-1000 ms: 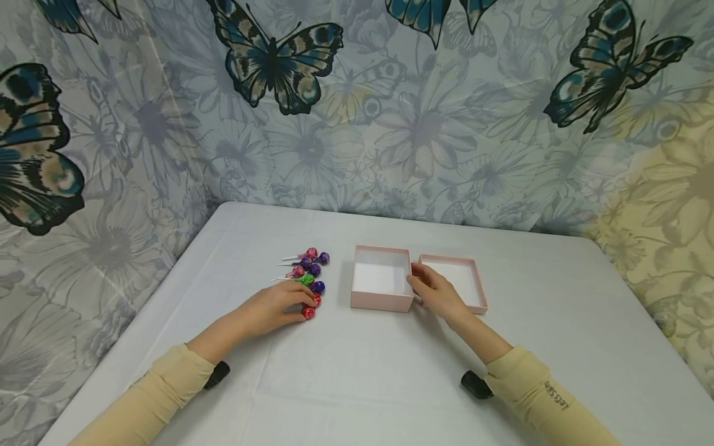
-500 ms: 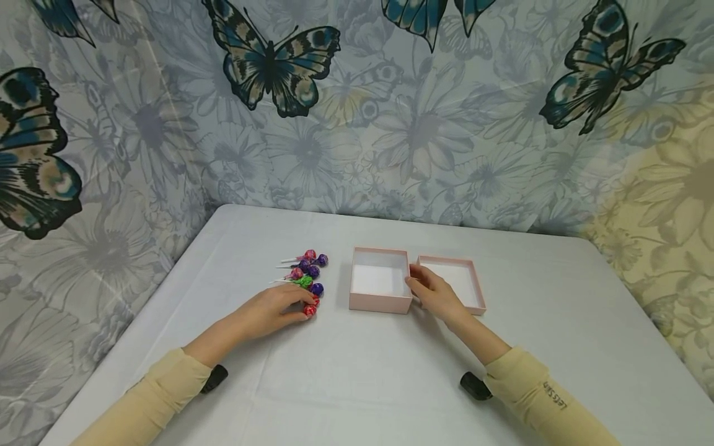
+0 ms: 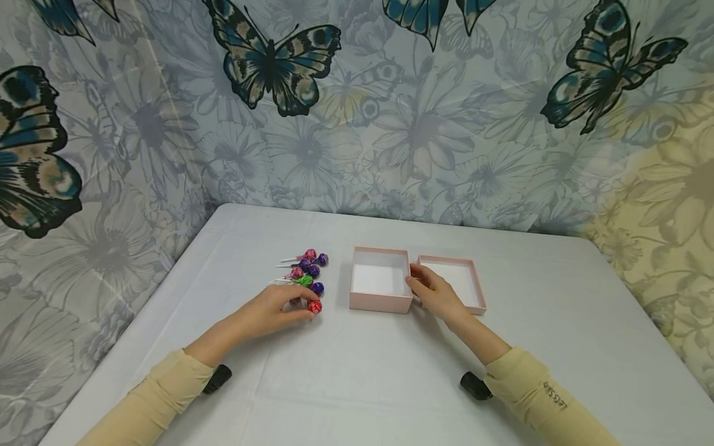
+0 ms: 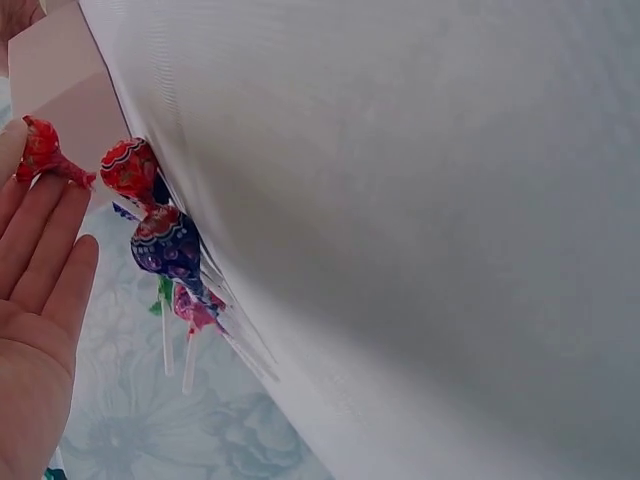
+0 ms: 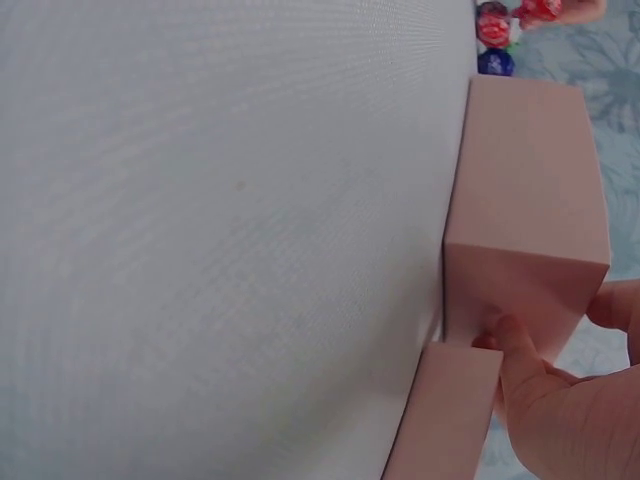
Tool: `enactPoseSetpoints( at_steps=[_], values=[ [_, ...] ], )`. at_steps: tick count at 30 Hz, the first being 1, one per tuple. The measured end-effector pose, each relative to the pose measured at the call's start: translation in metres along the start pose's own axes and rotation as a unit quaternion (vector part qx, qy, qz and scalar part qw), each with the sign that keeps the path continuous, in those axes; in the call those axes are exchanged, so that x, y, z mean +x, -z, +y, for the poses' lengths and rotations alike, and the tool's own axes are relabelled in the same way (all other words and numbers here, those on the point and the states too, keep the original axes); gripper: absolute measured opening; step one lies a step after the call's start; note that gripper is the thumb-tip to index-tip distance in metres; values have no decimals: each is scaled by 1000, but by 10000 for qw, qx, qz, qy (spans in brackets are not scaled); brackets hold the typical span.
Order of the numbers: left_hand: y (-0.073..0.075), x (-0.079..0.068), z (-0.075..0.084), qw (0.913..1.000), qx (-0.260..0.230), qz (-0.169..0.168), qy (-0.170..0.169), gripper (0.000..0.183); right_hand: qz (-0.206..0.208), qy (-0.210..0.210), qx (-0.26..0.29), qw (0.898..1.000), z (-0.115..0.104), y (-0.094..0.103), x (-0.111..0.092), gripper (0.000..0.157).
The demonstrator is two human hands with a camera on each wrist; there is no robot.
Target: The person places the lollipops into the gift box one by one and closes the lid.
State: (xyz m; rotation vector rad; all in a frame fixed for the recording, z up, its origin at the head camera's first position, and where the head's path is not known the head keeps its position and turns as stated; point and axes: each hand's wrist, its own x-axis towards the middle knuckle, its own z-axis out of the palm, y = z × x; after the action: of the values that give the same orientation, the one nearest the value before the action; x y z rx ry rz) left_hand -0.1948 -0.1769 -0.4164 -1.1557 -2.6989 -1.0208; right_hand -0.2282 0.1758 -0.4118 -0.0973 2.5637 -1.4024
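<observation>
My left hand (image 3: 268,311) pinches a red-wrapped lollipop (image 4: 42,148) between thumb and fingers, its head raised off the table. Beside that hand lies a row of wrapped lollipops, among them another red lollipop (image 4: 128,168), a purple lollipop (image 4: 165,243) and a green lollipop (image 3: 304,280). Their white sticks point left in the head view. My right hand (image 3: 440,296) grips the right wall of an open pink box (image 3: 379,302) with a white inside; thumb and fingers sit at its rim and outer side. The palm of the right hand is hidden in the head view.
A shallow pink lid (image 3: 481,291), white inside, lies upturned against the box's right side, partly behind the right hand. A white cloth (image 3: 357,378) covers the table. Patterned fabric (image 3: 424,124) with butterflies hangs behind it. Black wrist devices (image 3: 476,385) show below the sleeves.
The left hand has lifted one red lollipop from the near end of the row and shifted slightly right with it. The right hand, box and lid have stayed in place.
</observation>
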Motion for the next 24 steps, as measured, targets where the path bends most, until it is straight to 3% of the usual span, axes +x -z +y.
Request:
enactPoseSetpoints(
  at_steps=[17, 24],
  values=[
    [-3, 20, 5, 9945, -679, 780, -165, 24, -29, 73, 11, 10000, 2, 0, 1, 55],
    [-8, 32, 8, 9859, -1280, 1065, 159, 23, -23, 49, 50, 10000, 2, -1, 2, 54]
  ],
)
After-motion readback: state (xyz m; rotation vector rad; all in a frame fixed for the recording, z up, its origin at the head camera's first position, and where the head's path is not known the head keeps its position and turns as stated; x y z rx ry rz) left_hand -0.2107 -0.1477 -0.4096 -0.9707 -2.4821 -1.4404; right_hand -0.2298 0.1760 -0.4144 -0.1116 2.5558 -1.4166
